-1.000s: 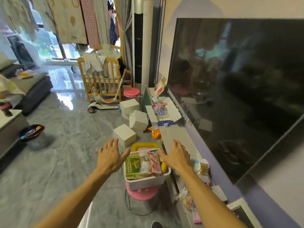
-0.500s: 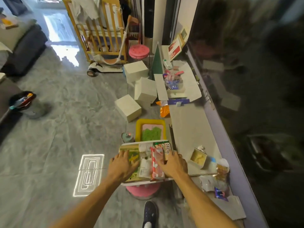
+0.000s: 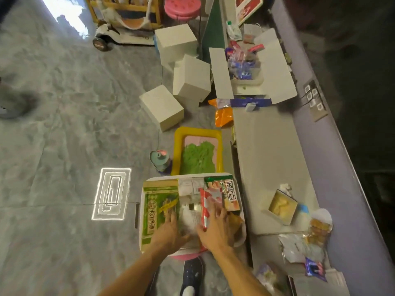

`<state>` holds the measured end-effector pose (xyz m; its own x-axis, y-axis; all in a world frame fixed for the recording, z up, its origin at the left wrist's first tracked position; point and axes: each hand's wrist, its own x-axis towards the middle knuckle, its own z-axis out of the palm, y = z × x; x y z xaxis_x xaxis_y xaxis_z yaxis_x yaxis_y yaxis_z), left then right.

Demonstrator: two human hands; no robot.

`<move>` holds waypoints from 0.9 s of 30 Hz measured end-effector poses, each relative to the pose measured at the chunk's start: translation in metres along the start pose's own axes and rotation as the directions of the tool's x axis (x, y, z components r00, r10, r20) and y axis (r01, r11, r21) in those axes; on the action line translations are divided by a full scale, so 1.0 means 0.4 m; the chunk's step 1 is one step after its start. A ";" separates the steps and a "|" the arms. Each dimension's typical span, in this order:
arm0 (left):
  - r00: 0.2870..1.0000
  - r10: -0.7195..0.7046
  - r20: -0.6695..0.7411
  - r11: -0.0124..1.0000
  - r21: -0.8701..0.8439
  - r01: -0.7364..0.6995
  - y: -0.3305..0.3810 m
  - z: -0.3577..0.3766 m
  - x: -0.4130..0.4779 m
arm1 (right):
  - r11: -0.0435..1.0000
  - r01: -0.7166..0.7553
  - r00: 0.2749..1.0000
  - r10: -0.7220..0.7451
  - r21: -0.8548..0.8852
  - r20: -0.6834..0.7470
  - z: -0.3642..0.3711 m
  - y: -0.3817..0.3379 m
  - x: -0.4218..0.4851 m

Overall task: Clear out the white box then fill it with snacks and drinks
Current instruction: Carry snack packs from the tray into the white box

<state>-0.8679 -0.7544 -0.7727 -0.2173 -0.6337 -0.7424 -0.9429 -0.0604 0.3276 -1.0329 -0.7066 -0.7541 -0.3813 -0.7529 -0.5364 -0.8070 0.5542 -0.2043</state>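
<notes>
The white box (image 3: 141, 223) sits on a pink stool (image 3: 186, 257) at the bottom centre and is full of packets. A large green packet (image 3: 157, 201) lies along its left side. To the right of it are a red-and-white packet (image 3: 210, 197) and an orange-and-green packet (image 3: 230, 194), with white wrapped items (image 3: 190, 213) between. My left hand (image 3: 168, 231) reaches into the box, fingers straight, touching the green packet and the white items. My right hand (image 3: 215, 229) lies on the red-and-white packet with its fingers spread.
A yellow tray of green material (image 3: 177, 146) and a small cup (image 3: 160, 160) stand on the floor just beyond the box. White cartons (image 3: 162, 107) lie farther off. The low bench (image 3: 269, 150) on the right carries a small open box (image 3: 282, 207), snack bags (image 3: 318, 227) and an open carton (image 3: 280, 67).
My view has tilted down over the box. Both hands moved from the box's outer sides down onto the packets inside it.
</notes>
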 end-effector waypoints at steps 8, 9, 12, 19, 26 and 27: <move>0.987 0.120 0.105 0.992 -0.040 -0.116 0.052 0.005 0.081 | 0.993 -0.051 0.998 0.055 0.107 -0.036 0.033 0.024 0.047; 0.987 0.121 0.107 0.992 -0.042 -0.118 0.053 0.000 0.078 | 0.992 -0.047 0.998 0.051 0.113 -0.029 0.030 0.024 0.046; 0.989 0.132 0.068 0.989 -0.073 -0.127 0.057 -0.031 0.041 | 0.994 -0.014 0.999 0.018 0.104 -0.035 -0.004 0.016 0.034; 0.976 0.202 -0.086 0.974 -0.084 -0.209 0.079 -0.244 -0.051 | 0.988 0.028 0.991 -0.008 0.150 -0.131 -0.231 -0.020 -0.003; 0.873 0.418 -0.251 0.895 -0.049 -0.443 0.252 -0.556 -0.180 | 0.981 -0.010 0.935 0.078 0.194 -0.346 -0.550 -0.029 -0.134; 0.845 0.461 -0.271 0.873 -0.031 -0.486 0.283 -0.596 -0.207 | 0.978 -0.018 0.920 0.097 0.207 -0.379 -0.586 -0.030 -0.162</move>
<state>-0.8964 -0.8926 -0.5351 -0.5499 -0.7723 -0.3181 -0.7099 0.2314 0.6652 -1.1044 -0.7475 -0.5248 -0.6004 -0.7735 -0.2031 -0.6889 0.6292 -0.3599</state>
